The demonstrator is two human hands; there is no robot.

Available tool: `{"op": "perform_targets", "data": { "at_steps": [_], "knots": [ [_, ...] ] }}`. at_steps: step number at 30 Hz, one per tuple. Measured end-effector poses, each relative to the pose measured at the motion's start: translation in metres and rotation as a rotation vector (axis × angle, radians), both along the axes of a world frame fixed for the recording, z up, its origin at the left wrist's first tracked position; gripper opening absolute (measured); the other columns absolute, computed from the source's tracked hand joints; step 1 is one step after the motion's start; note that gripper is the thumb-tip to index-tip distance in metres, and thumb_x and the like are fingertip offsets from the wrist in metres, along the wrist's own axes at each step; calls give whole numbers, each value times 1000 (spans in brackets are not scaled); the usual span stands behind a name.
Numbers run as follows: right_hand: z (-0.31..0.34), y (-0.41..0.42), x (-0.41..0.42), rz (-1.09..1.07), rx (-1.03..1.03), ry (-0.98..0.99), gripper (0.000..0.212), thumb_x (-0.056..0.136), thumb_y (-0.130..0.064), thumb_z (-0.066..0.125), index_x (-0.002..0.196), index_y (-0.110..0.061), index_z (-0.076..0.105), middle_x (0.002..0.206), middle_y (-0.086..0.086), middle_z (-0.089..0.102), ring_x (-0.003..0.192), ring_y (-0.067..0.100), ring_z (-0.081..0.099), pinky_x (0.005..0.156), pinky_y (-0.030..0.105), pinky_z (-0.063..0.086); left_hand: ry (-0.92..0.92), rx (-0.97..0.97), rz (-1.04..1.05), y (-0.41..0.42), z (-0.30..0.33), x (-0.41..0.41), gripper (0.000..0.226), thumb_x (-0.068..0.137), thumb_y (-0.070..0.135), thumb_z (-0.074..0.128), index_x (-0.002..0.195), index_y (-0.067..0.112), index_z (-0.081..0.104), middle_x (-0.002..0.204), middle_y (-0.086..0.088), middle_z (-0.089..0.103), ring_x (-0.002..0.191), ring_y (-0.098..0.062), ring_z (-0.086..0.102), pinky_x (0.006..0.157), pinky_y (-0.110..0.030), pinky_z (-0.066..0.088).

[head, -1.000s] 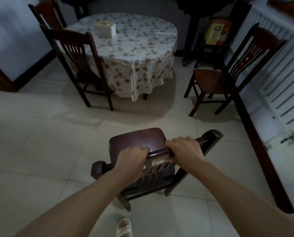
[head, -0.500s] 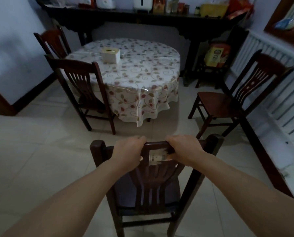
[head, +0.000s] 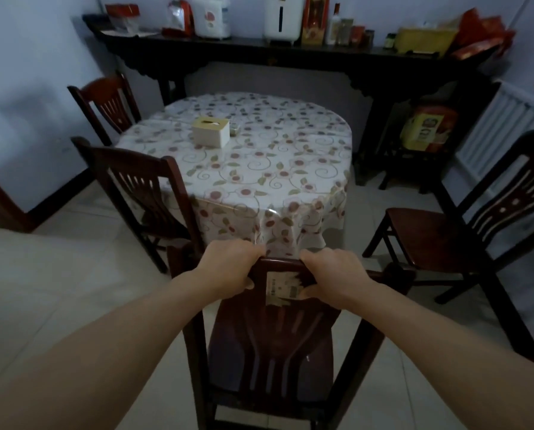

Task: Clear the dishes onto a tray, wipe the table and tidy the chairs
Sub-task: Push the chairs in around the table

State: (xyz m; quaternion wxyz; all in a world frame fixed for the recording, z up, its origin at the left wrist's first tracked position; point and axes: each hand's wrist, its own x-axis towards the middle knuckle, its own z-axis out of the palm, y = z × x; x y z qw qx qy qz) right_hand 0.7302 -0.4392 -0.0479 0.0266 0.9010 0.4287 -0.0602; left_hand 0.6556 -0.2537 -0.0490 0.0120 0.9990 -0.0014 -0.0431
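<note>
At the near edge of the table (head: 337, 144), the left hand (head: 228, 271) and right hand (head: 334, 274) are each clamped on the top rail of the chair (head: 272, 346), which stands facing the cloth. Solid dark wood, it looks stiff and fairly heavy; that rail seems the surest hold.

A dark wooden chair (head: 269, 346) stands upright at the bottom centre, its slatted back bearing a paper label, facing the round table (head: 247, 169) under a floral cloth at centre frame.
</note>
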Motion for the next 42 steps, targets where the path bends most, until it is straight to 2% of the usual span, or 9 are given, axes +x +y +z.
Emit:
{"op": "perform_targets", "data": {
  "at_steps": [4, 10, 17, 21, 26, 31, 34, 38, 42],
  "knots": [
    [-1, 30, 58, -10, -12, -30, 40, 83, -43, 66, 109, -19, 47, 101, 2, 62, 90, 26, 61, 64, 31, 39, 9, 61, -1, 28, -4, 59, 35, 80, 32, 70, 107, 25, 49, 109, 6, 59, 103, -17, 57, 68, -29, 37],
    [-13, 89, 141, -85, -10, -95, 44, 84, -42, 65, 118, -22, 47, 107, 1, 63, 95, 25, 62, 65, 31, 37, -45, 55, -15, 84, -18, 148, 39, 79, 31, 70, 112, 23, 50, 113, 4, 59, 107, -18, 55, 75, -33, 45],
    [-39, 157, 220, -133, -41, -104, 31, 87, -37, 61, 109, -20, 46, 102, 1, 62, 93, 25, 60, 63, 32, 33, -31, 86, -32, 149, -44, 237, 36, 81, 29, 68, 109, 19, 48, 110, 1, 57, 99, -20, 58, 75, -36, 47],
    [-59, 184, 251, -142, -16, -98, 29, 87, -33, 62, 107, -20, 46, 97, 0, 64, 90, 24, 62, 61, 31, 32, -37, 86, -38, 175, -62, 273, 48, 84, 27, 63, 127, 18, 43, 114, 2, 54, 102, -19, 56, 62, -31, 34],
    [-81, 207, 264, -128, 32, -98, 25, 88, -26, 62, 106, -19, 46, 92, -1, 62, 84, 23, 62, 59, 30, 32, -37, 71, -16, 200, -75, 286, 38, 86, 20, 57, 121, 19, 42, 107, 6, 55, 101, -17, 55, 65, -31, 40],
    [-95, 216, 266, -105, 72, -94, 25, 87, -25, 63, 105, -19, 47, 89, -1, 63, 80, 22, 61, 62, 30, 36, -38, 106, 18, 205, -78, 284, 45, 83, 3, 53, 123, 17, 40, 101, 3, 54, 95, -19, 55, 62, -30, 32],
    [-98, 214, 264, -94, 70, -94, 26, 85, -24, 64, 105, -19, 48, 88, -1, 63, 78, 22, 61, 65, 31, 40, -19, 132, 22, 200, -77, 279, 39, 83, 2, 52, 118, 19, 43, 102, 4, 53, 99, -19, 54, 61, -29, 24],
    [-100, 209, 253, -89, 79, -66, 26, 87, -23, 62, 109, -20, 49, 95, -2, 64, 84, 21, 63, 60, 30, 34, -4, 139, 33, 193, -82, 267, 34, 83, 7, 55, 112, 23, 48, 104, 5, 55, 103, -19, 54, 48, -30, 11],
    [-104, 199, 243, -94, 85, -79, 28, 89, -23, 60, 114, -19, 46, 100, 0, 64, 89, 22, 64, 60, 30, 34, 5, 134, 66, 181, -87, 259, 31, 85, 9, 53, 113, 21, 51, 104, 2, 56, 102, -21, 55, 46, -28, 11]
  ]
}}
